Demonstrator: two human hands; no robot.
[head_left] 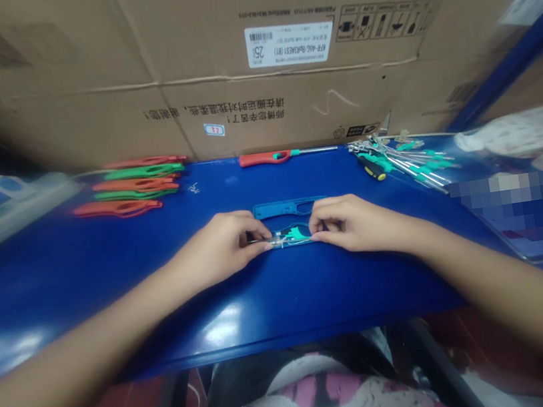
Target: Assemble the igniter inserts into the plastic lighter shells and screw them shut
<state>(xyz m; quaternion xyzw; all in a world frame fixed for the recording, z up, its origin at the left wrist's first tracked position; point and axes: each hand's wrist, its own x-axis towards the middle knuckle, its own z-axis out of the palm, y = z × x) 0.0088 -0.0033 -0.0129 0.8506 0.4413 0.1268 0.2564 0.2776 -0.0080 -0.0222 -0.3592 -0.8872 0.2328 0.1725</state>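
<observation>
Both my hands meet at the middle of a blue table (109, 273). My left hand (223, 240) and my right hand (350, 223) pinch the two ends of a small lighter part (290, 236) with a teal trigger and a clear body, lying on the table. Fingers of both hands are closed on it. Just behind it lies a blue plastic lighter shell (285, 207), apart from my fingers.
A stack of red and green lighter shells (132, 186) lies at the back left. One red long-nosed lighter (280, 156) rests at the back centre. Several teal-handled metal rods (404, 161) lie at the back right. Large cardboard boxes (231, 61) stand behind the table.
</observation>
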